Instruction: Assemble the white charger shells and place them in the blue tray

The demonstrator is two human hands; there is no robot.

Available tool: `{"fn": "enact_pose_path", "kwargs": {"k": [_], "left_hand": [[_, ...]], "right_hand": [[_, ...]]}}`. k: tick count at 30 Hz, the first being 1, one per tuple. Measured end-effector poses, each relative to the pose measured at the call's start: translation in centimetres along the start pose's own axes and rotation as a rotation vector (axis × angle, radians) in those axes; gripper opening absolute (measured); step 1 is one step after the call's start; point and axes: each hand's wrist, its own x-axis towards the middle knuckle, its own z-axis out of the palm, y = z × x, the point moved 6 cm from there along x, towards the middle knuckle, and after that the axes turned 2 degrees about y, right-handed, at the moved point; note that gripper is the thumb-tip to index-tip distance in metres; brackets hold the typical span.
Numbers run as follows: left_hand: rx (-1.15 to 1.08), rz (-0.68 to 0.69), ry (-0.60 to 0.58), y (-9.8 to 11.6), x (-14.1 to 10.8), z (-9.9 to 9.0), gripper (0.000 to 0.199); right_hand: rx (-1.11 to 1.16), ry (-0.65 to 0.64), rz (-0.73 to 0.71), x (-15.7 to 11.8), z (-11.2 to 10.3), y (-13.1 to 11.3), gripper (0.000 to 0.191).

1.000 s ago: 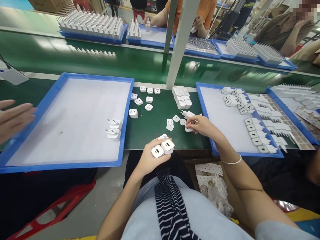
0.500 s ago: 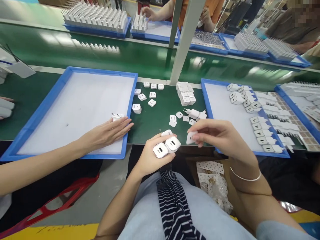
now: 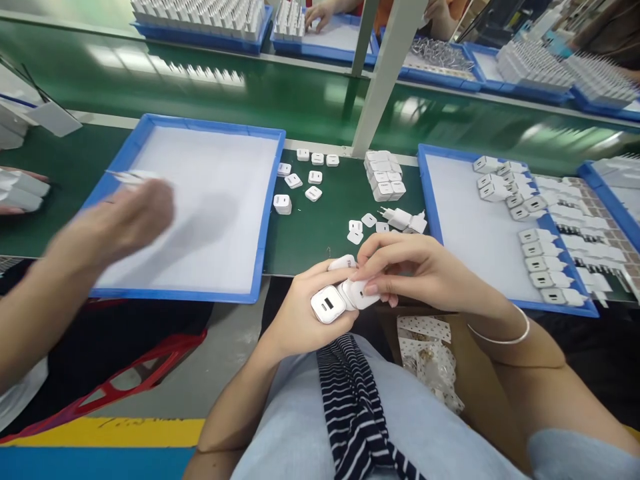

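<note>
My left hand (image 3: 297,310) is closed around a few white USB chargers (image 3: 329,305), their port faces turned up toward me. Between the fingertips of my right hand (image 3: 413,270) is a small white charger cover (image 3: 362,295) with a slot. That cover rests against the end of one charger in my left hand; whether it is seated I cannot tell. Loose white covers (image 3: 313,193) lie on the green bench beyond my hands. Near my right fingers are white chargers with plug pins (image 3: 397,217).
A blue-rimmed tray (image 3: 265,220) stands left, where a co-worker's blurred hand (image 3: 135,220) holds a pronged charger. Stacked white blocks (image 3: 384,175) sit by the post (image 3: 383,87). The right tray (image 3: 430,190) carries rows of chargers (image 3: 545,263). An open box with bags (image 3: 430,360) is below.
My right hand has moved left, bringing the cover onto a charger in my left hand. The co-worker's hand has lifted a pronged charger and moved left over the tray. The view has shifted slightly.
</note>
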Motion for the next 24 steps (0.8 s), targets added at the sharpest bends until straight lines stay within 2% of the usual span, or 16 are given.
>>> {"fn": "enact_pose_path", "kwargs": {"k": [4,13,24], "left_hand": [[-0.016,0.024,-0.024,0.04,-0.08,0.17,0.054],[-0.010,0.037,-0.047,0.08,0.07,0.34,0.049],[0.009,0.058,-0.055,0.22,0.21,0.66,0.043]], "right_hand": [[0.084,-0.010,0.041,0.52,0.01,0.30,0.007],[0.207,-0.090,0.120,0.86,0.06,0.82,0.012],[0.149,-0.076,0.127,0.50,0.13,1.07,0.008]]}}
